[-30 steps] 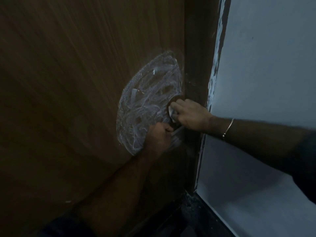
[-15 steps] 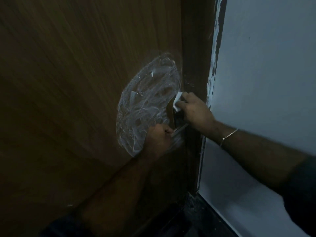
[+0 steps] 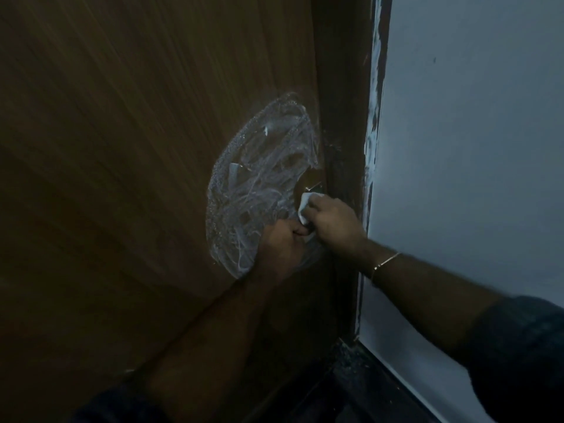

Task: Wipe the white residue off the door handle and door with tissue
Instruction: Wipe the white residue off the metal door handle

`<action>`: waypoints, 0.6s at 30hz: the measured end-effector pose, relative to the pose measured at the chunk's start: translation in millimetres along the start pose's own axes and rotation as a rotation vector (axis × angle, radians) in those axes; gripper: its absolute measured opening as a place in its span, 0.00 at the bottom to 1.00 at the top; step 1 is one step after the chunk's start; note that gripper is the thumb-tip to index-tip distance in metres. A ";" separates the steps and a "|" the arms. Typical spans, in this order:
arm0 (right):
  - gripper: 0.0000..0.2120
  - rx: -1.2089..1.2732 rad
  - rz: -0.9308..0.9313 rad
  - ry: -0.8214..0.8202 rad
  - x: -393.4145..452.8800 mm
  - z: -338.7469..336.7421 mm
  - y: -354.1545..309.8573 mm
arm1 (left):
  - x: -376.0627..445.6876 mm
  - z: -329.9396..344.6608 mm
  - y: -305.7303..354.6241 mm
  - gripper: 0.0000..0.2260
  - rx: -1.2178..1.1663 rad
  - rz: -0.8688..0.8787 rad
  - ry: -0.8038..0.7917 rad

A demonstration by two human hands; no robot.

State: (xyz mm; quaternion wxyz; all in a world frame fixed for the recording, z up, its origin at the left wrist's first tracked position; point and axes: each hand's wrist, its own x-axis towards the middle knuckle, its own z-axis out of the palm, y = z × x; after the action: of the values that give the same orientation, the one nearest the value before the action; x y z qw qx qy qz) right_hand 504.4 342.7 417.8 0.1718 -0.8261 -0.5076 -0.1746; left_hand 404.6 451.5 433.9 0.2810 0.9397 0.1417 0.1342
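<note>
A brown wooden door (image 3: pixel 122 178) carries a large oval smear of white residue (image 3: pixel 259 184) beside its right edge. My left hand (image 3: pixel 280 242) is closed around the door handle, which is hidden inside the fist. My right hand (image 3: pixel 332 221) presses a white tissue (image 3: pixel 306 206) against the door at the right rim of the smear, touching the left hand. Just above the tissue a small patch of bare wood (image 3: pixel 311 178) shows with no residue.
A dark door frame (image 3: pixel 345 117) runs down the right of the door, with white paint streaks along its outer edge. A pale wall (image 3: pixel 473 148) lies to the right. Dark floor (image 3: pixel 360 392) shows at the bottom.
My right hand rose with the tissue along the right rim of the smear, then came back down to the left hand. The left hand kept its hold.
</note>
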 end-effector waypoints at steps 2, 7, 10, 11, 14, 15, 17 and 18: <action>0.12 -0.129 -0.082 -0.010 5.3 -7.0 12.1 | 0.5 1.0 -1.8 0.07 0.000 -0.007 0.001; 0.15 -0.055 -0.022 0.134 12.4 -12.7 23.8 | 1.6 4.5 -6.3 0.08 0.063 -0.015 0.025; 0.14 0.212 0.174 0.191 -1.3 0.0 14.9 | 0.9 2.1 -5.7 0.08 0.072 0.000 0.007; 0.13 0.294 0.264 0.248 -6.0 3.9 14.2 | 1.5 1.6 -6.1 0.07 0.057 -0.007 -0.007; 0.13 0.327 0.462 0.304 -9.0 10.7 11.2 | 2.8 3.5 -6.2 0.05 0.010 -0.022 -0.026; 0.13 0.273 0.450 0.251 -6.4 13.0 10.1 | 3.0 4.3 -6.0 0.05 0.023 -0.024 -0.023; 0.12 0.168 0.384 0.102 -1.7 14.1 8.4 | 3.3 4.7 -6.3 0.06 0.034 -0.033 -0.017; 0.11 0.137 0.341 0.040 -1.8 11.6 8.5 | 3.7 4.8 -6.2 0.06 0.031 -0.040 -0.022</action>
State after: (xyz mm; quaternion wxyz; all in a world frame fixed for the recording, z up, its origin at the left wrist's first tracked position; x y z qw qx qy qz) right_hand 512.6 343.0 405.8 0.2650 -0.8829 -0.3672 -0.1243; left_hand 408.4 455.4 427.1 0.2703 0.9423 0.1596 0.1161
